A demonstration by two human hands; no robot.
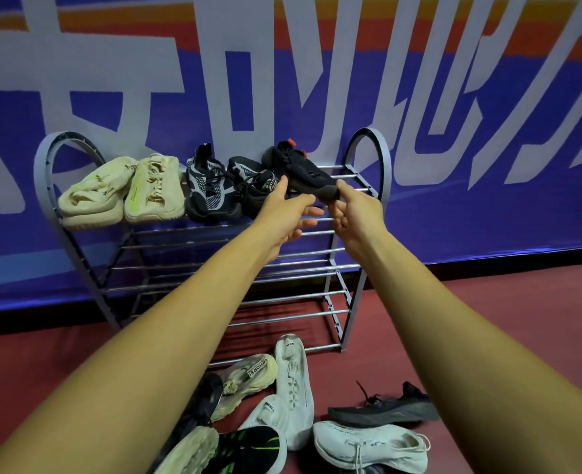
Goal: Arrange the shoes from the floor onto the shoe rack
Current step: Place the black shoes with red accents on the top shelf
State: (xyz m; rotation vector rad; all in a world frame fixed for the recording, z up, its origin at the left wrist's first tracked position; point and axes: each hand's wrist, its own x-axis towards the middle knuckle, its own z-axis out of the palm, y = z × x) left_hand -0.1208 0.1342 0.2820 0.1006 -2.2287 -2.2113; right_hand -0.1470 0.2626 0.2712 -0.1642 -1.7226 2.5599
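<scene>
Right hand (354, 213) pinches the near toe of the black shoe (303, 169) — heel pointing far-left on the shoe rack (383, 159) — left hand (289, 210) spread, just beside.

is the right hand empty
No, the right hand pinches the toe of the black shoe at the rack's top shelf.

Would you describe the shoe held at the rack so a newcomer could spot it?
Find the grey shoe rack against the blue banner and look along its top shelf. It is the rightmost one, a black shoe with red tabs, its toe pinched by the right hand.
</scene>
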